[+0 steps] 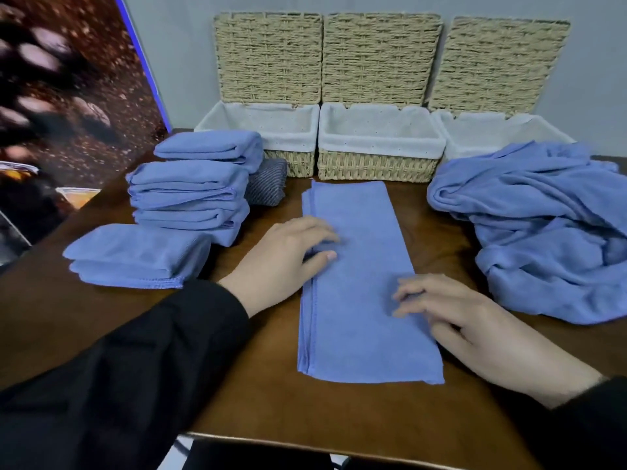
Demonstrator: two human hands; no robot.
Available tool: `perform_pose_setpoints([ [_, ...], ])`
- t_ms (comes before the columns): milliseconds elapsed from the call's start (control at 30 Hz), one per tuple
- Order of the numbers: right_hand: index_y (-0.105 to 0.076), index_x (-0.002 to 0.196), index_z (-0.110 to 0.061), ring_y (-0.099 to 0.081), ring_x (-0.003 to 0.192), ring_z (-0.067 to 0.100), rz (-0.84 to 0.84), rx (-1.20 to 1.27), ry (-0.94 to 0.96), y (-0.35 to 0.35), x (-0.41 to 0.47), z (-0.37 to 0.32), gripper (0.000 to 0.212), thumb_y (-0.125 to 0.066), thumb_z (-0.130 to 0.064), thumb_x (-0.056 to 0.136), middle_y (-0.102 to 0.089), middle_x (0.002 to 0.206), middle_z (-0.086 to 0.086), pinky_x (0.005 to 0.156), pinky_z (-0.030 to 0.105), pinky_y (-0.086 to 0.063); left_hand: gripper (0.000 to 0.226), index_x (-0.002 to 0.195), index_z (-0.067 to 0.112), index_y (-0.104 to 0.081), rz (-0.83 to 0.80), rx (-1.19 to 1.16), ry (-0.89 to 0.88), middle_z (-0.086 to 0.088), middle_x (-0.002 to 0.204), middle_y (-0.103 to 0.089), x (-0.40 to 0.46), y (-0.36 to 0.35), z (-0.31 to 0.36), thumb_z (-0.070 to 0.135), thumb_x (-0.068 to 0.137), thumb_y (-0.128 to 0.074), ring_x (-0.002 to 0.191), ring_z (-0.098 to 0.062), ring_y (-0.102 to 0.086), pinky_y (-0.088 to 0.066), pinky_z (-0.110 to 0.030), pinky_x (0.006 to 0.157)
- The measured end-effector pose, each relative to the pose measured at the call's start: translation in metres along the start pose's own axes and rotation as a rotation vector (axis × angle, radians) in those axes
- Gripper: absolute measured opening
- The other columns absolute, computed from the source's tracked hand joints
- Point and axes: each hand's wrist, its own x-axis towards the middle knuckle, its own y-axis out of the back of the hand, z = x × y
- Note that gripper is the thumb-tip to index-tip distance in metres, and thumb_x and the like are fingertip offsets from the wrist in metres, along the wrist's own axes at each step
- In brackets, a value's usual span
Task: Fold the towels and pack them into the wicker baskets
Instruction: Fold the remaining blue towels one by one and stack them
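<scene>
A blue towel (359,283), folded into a long strip, lies on the tabletop (271,401) just in front of the middle wicker basket (380,154). Left hand (281,259) and right hand (475,330) rest flat on the towel, fingers (322,228) relaxed, gripping nothing.

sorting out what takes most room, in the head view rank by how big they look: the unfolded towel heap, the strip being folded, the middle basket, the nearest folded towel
1. unfolded towel heap
2. strip being folded, near the camera
3. middle basket, farther off, so unsure
4. nearest folded towel
</scene>
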Motion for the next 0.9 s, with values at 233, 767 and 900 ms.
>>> perform_pose_setpoints([
  [233,-0.055,0.139,-0.043,-0.02,0.154,0.007,-0.122,-0.088,0.113,0.003,-0.015,0.002,0.045,-0.067,-0.043,0.095,-0.032,0.16,-0.024,0.123,0.037,-0.012,0.05,0.136,0.034,-0.061,-0.169,0.01,-0.06,0.018,0.154,-0.042,-0.054,0.023,0.01,0.061,0.096,-0.048,0.147,0.002,-0.027,-0.022,-0.047,0.121],
  [767,-0.046,0.073,-0.021,-0.047,0.064,0.013,0.288,0.133,-0.198,-0.013,0.012,-0.024,0.043,-0.043,-0.056,0.098,-0.045,0.065,-0.003,0.061,0.021,-0.036,0.022,0.103,0.025,-0.063,-0.131,-0.129,-0.093,0.013,0.104,-0.066,-0.063,0.027,0.047,0.046,0.099,-0.059,0.106,-0.007,-0.06,-0.039,-0.032,0.102],
  [900,-0.05,0.078,-0.011,-0.043,0.062,0.016,0.28,0.241,-0.18,-0.009,0.008,-0.028,0.059,-0.041,-0.066,0.096,-0.044,0.068,0.006,0.059,0.032,-0.038,0.025,0.074,0.038,-0.05,-0.096,-0.343,0.147,0.015,0.072,-0.052,-0.063,0.034,0.053,0.047,0.095,-0.061,0.082,-0.006,-0.054,-0.04,-0.018,0.07],
])
